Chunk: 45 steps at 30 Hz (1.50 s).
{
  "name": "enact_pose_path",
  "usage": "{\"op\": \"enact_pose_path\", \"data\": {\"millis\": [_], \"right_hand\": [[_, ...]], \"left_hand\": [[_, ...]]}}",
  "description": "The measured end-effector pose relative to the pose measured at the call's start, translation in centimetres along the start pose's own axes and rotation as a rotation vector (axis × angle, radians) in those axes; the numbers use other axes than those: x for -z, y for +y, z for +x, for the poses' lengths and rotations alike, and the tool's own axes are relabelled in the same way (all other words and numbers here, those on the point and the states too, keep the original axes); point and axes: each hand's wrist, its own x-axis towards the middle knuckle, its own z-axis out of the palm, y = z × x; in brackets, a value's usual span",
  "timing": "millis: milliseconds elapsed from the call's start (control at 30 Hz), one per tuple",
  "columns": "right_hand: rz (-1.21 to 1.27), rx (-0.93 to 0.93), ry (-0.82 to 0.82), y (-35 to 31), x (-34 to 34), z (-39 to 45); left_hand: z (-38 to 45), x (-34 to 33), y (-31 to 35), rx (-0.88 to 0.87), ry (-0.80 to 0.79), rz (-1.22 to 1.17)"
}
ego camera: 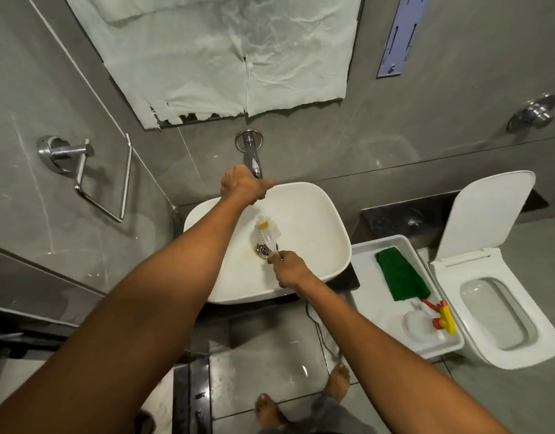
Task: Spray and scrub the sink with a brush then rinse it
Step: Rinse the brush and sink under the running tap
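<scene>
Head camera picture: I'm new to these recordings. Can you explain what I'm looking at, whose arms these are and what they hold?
There is no machine here. A camera worn on a person's head looks down along their bare arms at a white sink. The left hand is on the wall tap. The right hand grips the handle of a white brush, its bristle head in the basin above the drain. Beside the sink, a white tray holds a green cloth and a spray bottle lying on its side. A toilet stands to the right.
</scene>
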Motion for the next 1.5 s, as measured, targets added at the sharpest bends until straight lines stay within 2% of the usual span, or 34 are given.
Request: {"op": "enact_pose_path", "data": {"millis": [267,433,600,667,767,867,933,1033,1133,1200,1267,1400,1433,1500], "right_hand": [[-0.114,0.030,0.066,-0.5,-0.6,0.4],[-0.129,0.027,0.099,-0.2,-0.5,0.3],[-0.025,-0.003,0.110,0.2,-0.5,-0.1],[0.100,-0.030,0.102,0.2,-0.3,-0.1],[0.496,-0.145,0.023,-0.2,0.1,-0.1],[0.985,-0.274,-0.166,-0.5,1.0,-0.1],[1.200,-0.343,-0.314,-0.6,1.5,-0.1],[1.262,-0.344,-0.454,-0.3,1.8,0.0],[1.247,-0.330,-0.459,0.0,1.6,0.0],[1.174,-0.306,-0.370,0.1,1.4,0.0],[0.921,-0.210,-0.222,0.0,1.1,-0.1],[-0.253,0.051,0.148,-0.2,0.6,-0.3],[-0.436,0.078,0.230,-0.1,0.4,-0.2],[-0.582,0.124,0.320,-0.1,-0.1,0.0]], "left_hand": [[1.9,1.3,-3.7,-0.325,-0.199,-0.081],[3.1,1.3,-4.6,-0.362,-0.271,-0.143],[3.2,1.5,-5.3,-0.300,-0.311,-0.327],[3.1,1.8,-5.5,-0.321,-0.326,-0.346],[2.9,1.9,-5.6,-0.332,-0.359,-0.365],[2.7,1.9,-5.4,-0.309,-0.381,-0.374],[2.6,1.9,-5.3,-0.295,-0.395,-0.371],[2.5,2.1,-5.2,-0.287,-0.425,-0.373],[2.3,2.3,-5.3,-0.286,-0.451,-0.376],[2.2,2.3,-5.4,-0.289,-0.454,-0.387],[2.2,2.1,-5.5,-0.290,-0.446,-0.402],[2.0,1.7,-5.5,-0.275,-0.420,-0.440],[2.0,1.6,-5.6,-0.271,-0.418,-0.450],[1.9,1.4,-5.6,-0.262,-0.410,-0.472]]}}
